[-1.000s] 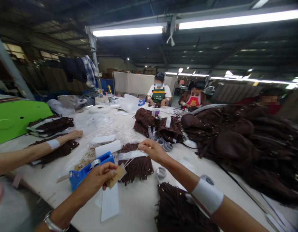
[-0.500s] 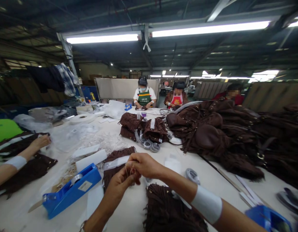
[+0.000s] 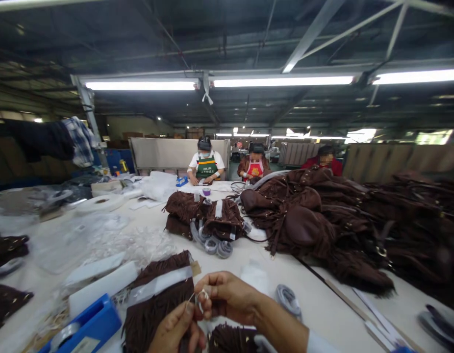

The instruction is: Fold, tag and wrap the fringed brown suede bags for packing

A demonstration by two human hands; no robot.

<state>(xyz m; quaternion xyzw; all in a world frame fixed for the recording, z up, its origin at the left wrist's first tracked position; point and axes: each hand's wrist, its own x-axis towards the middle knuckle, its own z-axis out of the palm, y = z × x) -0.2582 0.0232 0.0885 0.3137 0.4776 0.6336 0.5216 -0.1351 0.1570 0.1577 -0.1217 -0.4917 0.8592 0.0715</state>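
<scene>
My left hand [image 3: 175, 331] and my right hand [image 3: 227, 296] meet at the bottom centre, both pinched on a thin pale string loop [image 3: 202, 295] between the fingertips. Just behind them lies a brown fringed piece [image 3: 157, 299] with a white band across it and a small tan tag [image 3: 195, 267] at its corner. Another brown fringed piece [image 3: 227, 340] sits under my hands at the frame's bottom edge.
A blue tape dispenser [image 3: 85, 328] stands at the lower left beside white strips [image 3: 102, 287]. Grey cord coils [image 3: 212, 243] and brown fringed bags [image 3: 201, 215] lie mid-table; a big heap of brown bags [image 3: 340, 220] fills the right. Three people sit at the table's far end.
The view has tilted up and swung right. My hands came together on the string and now sit lower in frame. The other person's arm at the left is out of view.
</scene>
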